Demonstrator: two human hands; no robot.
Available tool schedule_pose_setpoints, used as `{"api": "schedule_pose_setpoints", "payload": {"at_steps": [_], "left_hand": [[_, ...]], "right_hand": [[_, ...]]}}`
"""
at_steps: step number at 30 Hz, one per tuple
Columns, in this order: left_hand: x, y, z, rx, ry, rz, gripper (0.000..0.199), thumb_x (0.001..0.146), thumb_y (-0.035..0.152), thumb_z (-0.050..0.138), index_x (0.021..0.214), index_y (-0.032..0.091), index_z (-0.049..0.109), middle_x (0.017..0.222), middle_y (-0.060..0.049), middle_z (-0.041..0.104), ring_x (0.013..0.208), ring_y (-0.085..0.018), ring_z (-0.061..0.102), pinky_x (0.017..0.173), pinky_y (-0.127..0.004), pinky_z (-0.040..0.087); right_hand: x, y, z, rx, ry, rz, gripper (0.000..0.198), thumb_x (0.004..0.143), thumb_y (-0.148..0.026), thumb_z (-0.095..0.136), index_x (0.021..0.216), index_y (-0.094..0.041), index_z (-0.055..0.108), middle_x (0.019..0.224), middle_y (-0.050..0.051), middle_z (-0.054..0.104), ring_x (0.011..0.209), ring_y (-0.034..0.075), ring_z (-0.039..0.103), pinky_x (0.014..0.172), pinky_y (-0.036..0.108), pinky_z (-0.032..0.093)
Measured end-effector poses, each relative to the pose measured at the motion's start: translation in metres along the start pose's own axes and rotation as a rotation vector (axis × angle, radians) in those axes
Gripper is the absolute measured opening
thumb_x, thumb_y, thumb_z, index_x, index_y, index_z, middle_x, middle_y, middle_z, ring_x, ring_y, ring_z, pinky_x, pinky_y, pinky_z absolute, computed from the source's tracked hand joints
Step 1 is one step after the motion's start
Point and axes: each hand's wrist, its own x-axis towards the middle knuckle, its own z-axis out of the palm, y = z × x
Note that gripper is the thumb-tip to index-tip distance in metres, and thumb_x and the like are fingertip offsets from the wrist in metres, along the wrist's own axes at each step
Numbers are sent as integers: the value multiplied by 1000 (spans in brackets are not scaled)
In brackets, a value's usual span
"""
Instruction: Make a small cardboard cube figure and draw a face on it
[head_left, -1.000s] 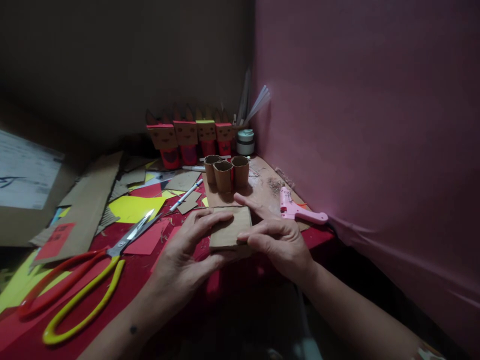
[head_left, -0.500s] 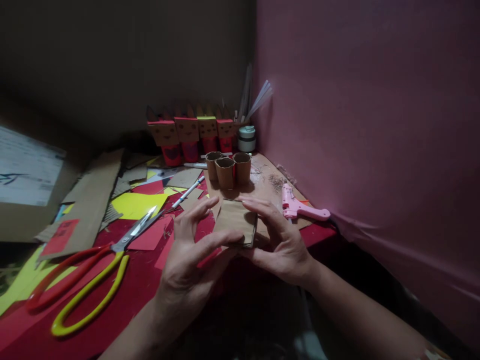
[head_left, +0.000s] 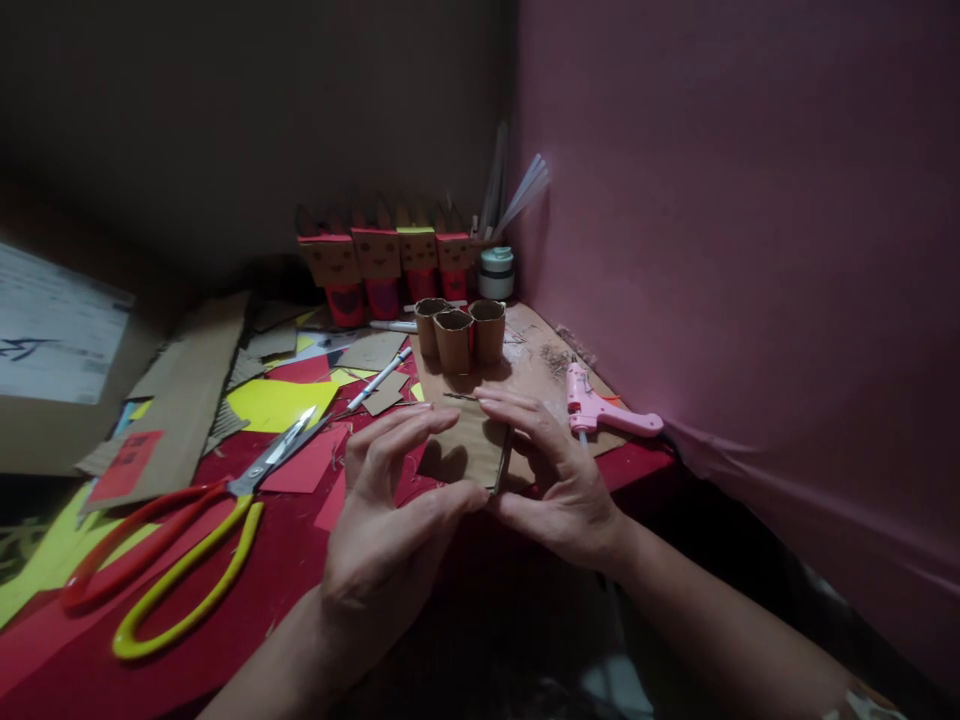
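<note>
A squarish piece of brown cardboard is between my two hands in front of me, with layered edges showing on its right side. My left hand curls around its left side, thumb along the near edge and fingers at the far left. My right hand grips its right side, fingertips at the far corner and thumb at the near corner. Just beyond stand three short cardboard tubes. To the right of my right hand lies a pink glue gun.
Large scissors with red and yellow handles lie open at left. Around them are a yellow paper sheet, a white marker and a long cardboard strip. Several animal-faced cardboard figures and a mint-coloured jar line the back. A pink wall bounds the right.
My left thumb has slid right along the near edge to the corner by my right thumb. The cardboard has turned slightly, showing more of its right edge. The view has shifted a little.
</note>
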Motion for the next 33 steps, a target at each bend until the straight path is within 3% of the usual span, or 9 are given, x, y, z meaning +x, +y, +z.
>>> {"api": "schedule_pose_setpoints", "payload": {"at_steps": [5,8,12,17,23,26,30,33], "left_hand": [[-1,-1,1,-10,-1,5,28,86,-4,64,92,24,67,129,-6,54,126,-24,48,107,-46,42],[-2,-3,2,-5,26,19,30,84,-6,65,91,22,66,122,-6,55,121,-24,50,101,-44,45],[-2,-4,4,23,39,42,34,81,-10,64,92,21,66,112,-5,54,114,-23,50,94,-40,48],[-1,1,5,-13,65,-13,32,84,-9,62,91,23,66,109,-4,54,110,-21,52,96,-39,48],[-2,4,11,-150,90,-263,25,89,6,66,101,27,65,120,-3,56,120,-20,54,108,-40,45],[-2,2,15,-267,104,-479,36,87,21,73,119,32,61,131,-4,56,130,-25,52,112,-44,43],[1,4,16,-492,35,-777,52,84,37,77,131,32,56,137,-5,59,133,-27,54,107,-41,50],[6,8,13,-551,-14,-859,49,83,41,77,128,30,61,139,-4,61,134,-27,54,105,-38,52]], "right_hand": [[0,0,2,43,9,20,77,77,-1,73,143,-37,54,147,7,51,145,25,43,120,46,39],[-2,0,3,122,6,75,74,77,2,70,138,-38,58,149,6,48,146,25,41,113,44,47],[-5,-2,6,229,38,142,49,79,1,73,114,-34,70,150,5,47,145,26,43,100,37,57],[-2,-6,7,224,93,123,28,81,-2,77,91,-28,74,150,2,50,145,25,44,106,37,52],[3,-8,6,216,94,183,19,81,-8,79,84,-26,72,150,3,51,142,25,48,109,41,49],[3,-7,5,234,103,217,17,82,-11,79,85,-26,71,150,4,50,141,26,48,106,42,51],[2,-7,3,226,102,207,16,82,-11,79,84,-24,69,145,5,52,138,24,50,111,42,47],[0,-7,3,245,87,228,16,84,-12,77,85,-24,68,146,5,50,137,23,51,109,40,48]]}}
